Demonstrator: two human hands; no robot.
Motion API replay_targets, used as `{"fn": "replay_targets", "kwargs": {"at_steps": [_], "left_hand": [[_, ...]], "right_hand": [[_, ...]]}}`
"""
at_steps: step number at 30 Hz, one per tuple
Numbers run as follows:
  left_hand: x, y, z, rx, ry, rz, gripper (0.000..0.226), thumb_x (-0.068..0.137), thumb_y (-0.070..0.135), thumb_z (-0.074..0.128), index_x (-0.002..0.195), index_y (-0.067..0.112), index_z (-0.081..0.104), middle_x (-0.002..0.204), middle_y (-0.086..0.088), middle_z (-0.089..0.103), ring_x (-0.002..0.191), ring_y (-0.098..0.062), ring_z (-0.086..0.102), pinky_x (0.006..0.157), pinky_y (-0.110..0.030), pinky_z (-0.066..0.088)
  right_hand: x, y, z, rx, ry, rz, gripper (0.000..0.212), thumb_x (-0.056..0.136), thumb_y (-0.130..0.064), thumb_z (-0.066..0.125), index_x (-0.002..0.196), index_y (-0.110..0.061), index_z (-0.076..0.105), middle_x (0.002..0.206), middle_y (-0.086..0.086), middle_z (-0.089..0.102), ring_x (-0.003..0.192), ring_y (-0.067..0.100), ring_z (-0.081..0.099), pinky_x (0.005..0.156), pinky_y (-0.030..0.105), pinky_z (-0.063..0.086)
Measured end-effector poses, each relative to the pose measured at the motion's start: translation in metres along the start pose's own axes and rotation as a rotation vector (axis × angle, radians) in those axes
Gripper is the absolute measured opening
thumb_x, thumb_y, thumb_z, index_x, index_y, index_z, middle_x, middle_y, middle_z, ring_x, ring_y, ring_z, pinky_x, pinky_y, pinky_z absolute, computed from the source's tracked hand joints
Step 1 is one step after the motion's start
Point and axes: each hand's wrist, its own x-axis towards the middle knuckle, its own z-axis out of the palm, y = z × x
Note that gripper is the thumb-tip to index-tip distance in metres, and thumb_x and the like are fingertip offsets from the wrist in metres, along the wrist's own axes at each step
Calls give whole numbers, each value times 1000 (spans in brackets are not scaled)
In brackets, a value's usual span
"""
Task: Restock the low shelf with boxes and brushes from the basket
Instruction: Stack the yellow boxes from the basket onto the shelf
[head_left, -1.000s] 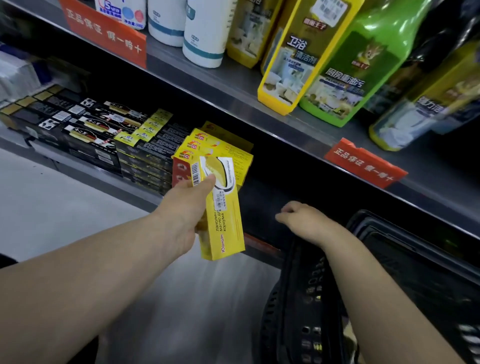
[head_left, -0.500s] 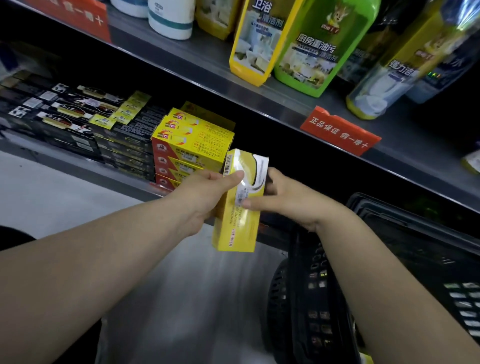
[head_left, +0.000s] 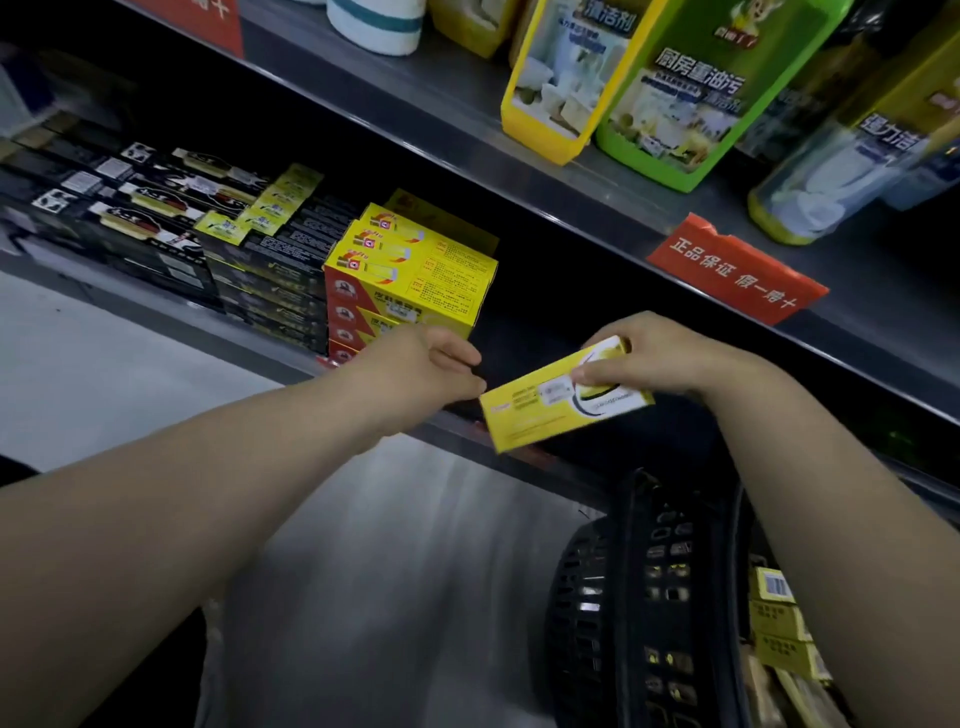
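Right hand (head_left: 660, 358): grasping a yellow rectangular cardboard box (head_left: 561, 402) at its right end. The thumb is on the printed face and the fingers wrap over the far side. The box lies lengthwise with its left end lower. It hangs in the air just in front of the low grey metal shelf (head_left: 249, 353), at the front edge, above the black plastic mesh basket (head_left: 639, 597).

Left hand (head_left: 431, 366): released, fingers loosely bent, holding nothing. Its fingertips reach the box's left corner; I cannot tell whether they touch it.

Counts, as far as I can read them from here:
- Hands: two. Box in hand: one.
- Stack of yellow-and-red cartons (head_left: 415, 280): at the shelf's front edge, just behind the left hand. I count four layers on the front face and three cartons across the top. Anything further back is in shadow.
- Flat black boxes (head_left: 156, 228): they fill the shelf's left stretch, right up against the yellow stack. Too blurred to count. Several small yellow-green packets (head_left: 265, 208) lie on top of them.
- Basket: one, below the shelf's right end. At least three yellow boxes (head_left: 776, 618) show inside, beside the right forearm.
- Upper steel shelf (head_left: 447, 104): one yellow bottle (head_left: 561, 88), one green bottle (head_left: 691, 104), one white tub with a teal band (head_left: 376, 26), one pale bottle with a yellow base (head_left: 831, 176).
- One red paper tag (head_left: 732, 270) on that shelf's front edge.
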Motion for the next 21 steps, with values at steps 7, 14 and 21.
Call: {"fn": "replay_targets", "kwargs": {"at_steps": [7, 14, 21], "left_hand": [[-2, -9, -14, 92, -57, 80, 19, 83, 13, 67, 94, 29, 63, 95, 7, 67, 91, -12, 64, 82, -31, 51], [3, -15, -26, 83, -1, 108, 20, 83, 13, 66, 87, 32, 66, 88, 7, 70, 87, -9, 65, 79, -27, 52], [8, -16, -25, 122, 30, 101, 19, 85, 15, 62, 84, 34, 66, 87, 11, 69, 87, -9, 65, 79, -28, 52]], "right_hand": [[70, 35, 47, 14, 66, 126, 38, 81, -30, 71, 115, -16, 60, 112, 7, 62, 97, 21, 60, 83, 31, 49], [106, 48, 80, -513, -161, 58, 63, 77, -36, 72, 125, -13, 38, 117, 12, 55, 96, 28, 56, 70, 29, 41], [112, 42, 101, -490, -248, 46, 71, 77, -23, 73, 132, -16, 29, 104, 8, 55, 82, 23, 52, 54, 27, 36]]}}
